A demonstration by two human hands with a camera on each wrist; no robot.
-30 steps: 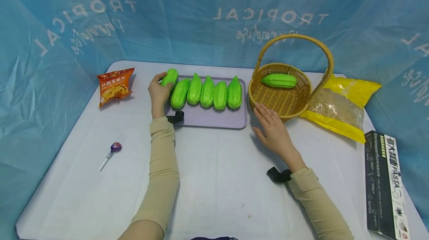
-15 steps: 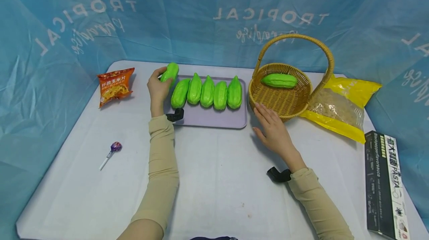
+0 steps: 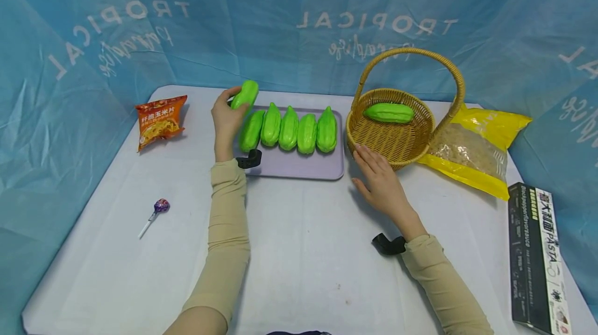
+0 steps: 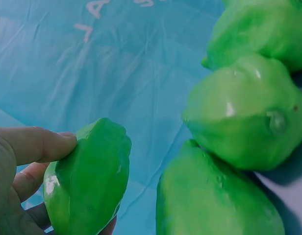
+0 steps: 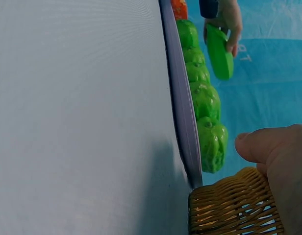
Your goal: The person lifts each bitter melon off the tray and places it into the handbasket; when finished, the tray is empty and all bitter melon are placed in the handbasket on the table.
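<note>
Left hand is holding up a green gourd

The basket (image 3: 390,137) is sitting far right, nearer the right hand (image 3: 380,182), resting open beside it. The left hand (image 3: 226,117) is gripping the gourd (image 3: 245,94) above the tray (image 3: 299,166), long end pointing up and away.

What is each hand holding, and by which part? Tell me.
The left hand grips a green gourd around its lower half. The right hand holds nothing.

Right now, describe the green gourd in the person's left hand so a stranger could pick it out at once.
Start at the grey tray at the back of the white table, where five green gourds lie in a row. At the row's left end, the left hand grips a sixth gourd. It alone is lifted off the tray.
</note>
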